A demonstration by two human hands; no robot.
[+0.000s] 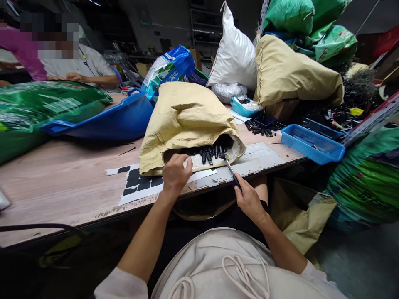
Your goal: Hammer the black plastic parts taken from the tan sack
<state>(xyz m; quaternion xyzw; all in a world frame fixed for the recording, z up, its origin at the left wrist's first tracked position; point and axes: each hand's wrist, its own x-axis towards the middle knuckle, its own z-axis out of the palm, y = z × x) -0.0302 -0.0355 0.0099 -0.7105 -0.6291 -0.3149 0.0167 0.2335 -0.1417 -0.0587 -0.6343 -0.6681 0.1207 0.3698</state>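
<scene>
A tan paper sack lies on its side on the table, its mouth facing me. Several black, tapered parts sit on the pale lining inside the opening. My left hand is at the left of the mouth, fingers curled and thumb raised; whatever it may hold is hidden. In my right hand is a tool with a black handle and thin metal shaft. The tool's dark, rounded end touches or overlaps the rightmost black parts; I cannot tell which.
A white sheet with black patches lies under the sack's left side, grey cardboard at its right. A blue scoop-shaped tray and green sack stand left, a blue basket right. Another person's hand shows behind.
</scene>
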